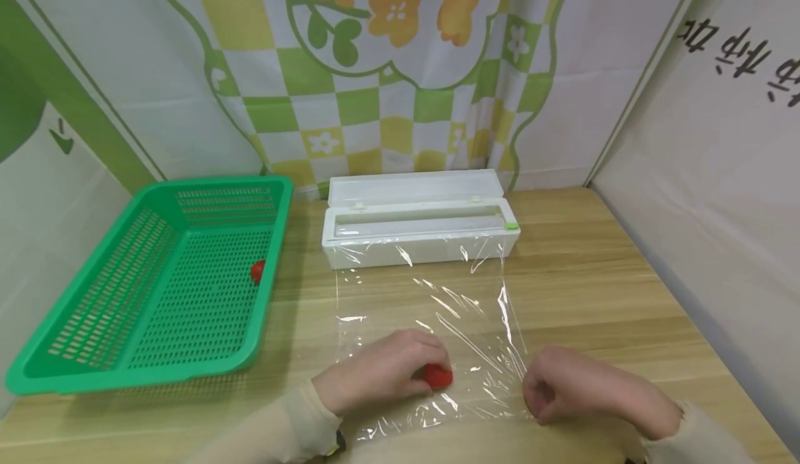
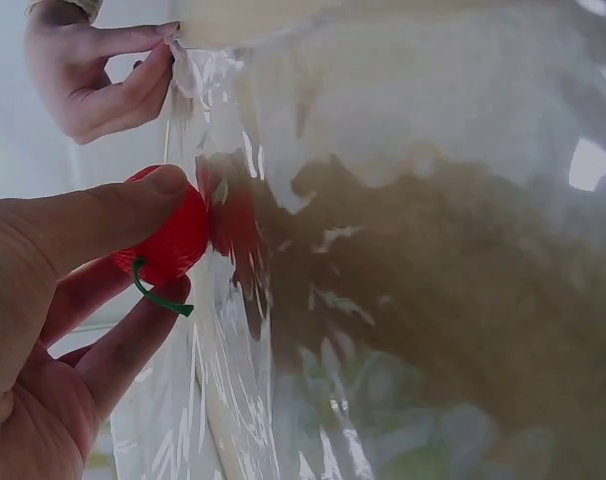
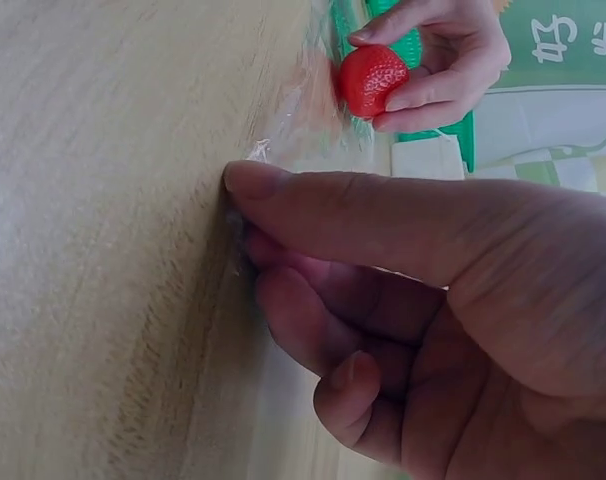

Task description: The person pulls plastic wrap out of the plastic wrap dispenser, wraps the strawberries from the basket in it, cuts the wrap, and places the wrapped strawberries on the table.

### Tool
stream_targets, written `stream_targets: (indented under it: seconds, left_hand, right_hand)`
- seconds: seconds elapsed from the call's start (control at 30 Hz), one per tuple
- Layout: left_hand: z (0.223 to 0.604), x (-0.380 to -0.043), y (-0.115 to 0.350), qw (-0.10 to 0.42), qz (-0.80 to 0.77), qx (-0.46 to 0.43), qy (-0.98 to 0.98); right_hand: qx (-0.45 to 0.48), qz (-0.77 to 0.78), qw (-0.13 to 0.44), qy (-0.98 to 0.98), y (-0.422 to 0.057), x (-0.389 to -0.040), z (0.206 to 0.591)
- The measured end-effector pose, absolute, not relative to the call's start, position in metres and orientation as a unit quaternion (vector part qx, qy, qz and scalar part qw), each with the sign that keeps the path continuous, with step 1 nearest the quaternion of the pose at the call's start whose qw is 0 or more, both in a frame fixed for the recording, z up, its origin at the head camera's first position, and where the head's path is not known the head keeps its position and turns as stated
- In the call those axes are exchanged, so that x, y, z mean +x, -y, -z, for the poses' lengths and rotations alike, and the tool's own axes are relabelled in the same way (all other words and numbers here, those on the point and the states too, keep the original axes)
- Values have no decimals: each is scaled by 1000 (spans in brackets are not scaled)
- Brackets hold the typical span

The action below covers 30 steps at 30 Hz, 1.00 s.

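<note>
A red strawberry (image 2: pixel 168 235) with a green stem is gripped between the thumb and fingers of my left hand (image 1: pixel 390 367). It sits right at the surface of a sheet of clear plastic wrap (image 1: pixel 431 311), which spreads from the dispenser toward me over the table. At the sheet's near right corner, my right hand (image 1: pixel 565 384) pinches the film between thumb and fingers, as the right wrist view (image 3: pixel 383 270) also shows. The white wrap dispenser (image 1: pixel 421 250) stands behind the sheet with its lid (image 1: pixel 415 186) raised.
A green plastic basket (image 1: pixel 275 242) stands on the left of the wooden table (image 1: pixel 600 276), with a red object (image 1: pixel 257 271), partly hidden by the rim, inside. A small green piece (image 1: pixel 512 226) sits on the dispenser's right end. A patterned curtain (image 1: pixel 381 117) hangs behind.
</note>
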State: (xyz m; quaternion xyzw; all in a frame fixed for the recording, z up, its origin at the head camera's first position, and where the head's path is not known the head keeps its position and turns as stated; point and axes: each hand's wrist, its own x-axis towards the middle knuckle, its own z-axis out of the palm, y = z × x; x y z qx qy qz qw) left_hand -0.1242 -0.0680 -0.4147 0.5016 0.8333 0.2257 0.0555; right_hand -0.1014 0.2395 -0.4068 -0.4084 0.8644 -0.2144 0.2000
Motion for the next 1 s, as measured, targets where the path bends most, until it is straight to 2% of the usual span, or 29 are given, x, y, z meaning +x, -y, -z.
stream_targets:
  seconds: [0.13, 0.6, 0.7, 1.0]
  left_hand:
    - [415, -125, 67, 61, -229, 503, -831]
    - [413, -127, 66, 54, -208, 514, -830]
    - [413, -127, 66, 57, -209, 513, -831]
    - [412, -126, 66, 53, -215, 518, -826]
  right_hand:
    - [-429, 208, 187, -859, -241, -101, 406]
    - [-427, 296, 224, -824, -255, -107, 397]
    - [-442, 269, 194, -833, -247, -104, 395]
    - [-492, 74, 5, -867, -187, -81, 399]
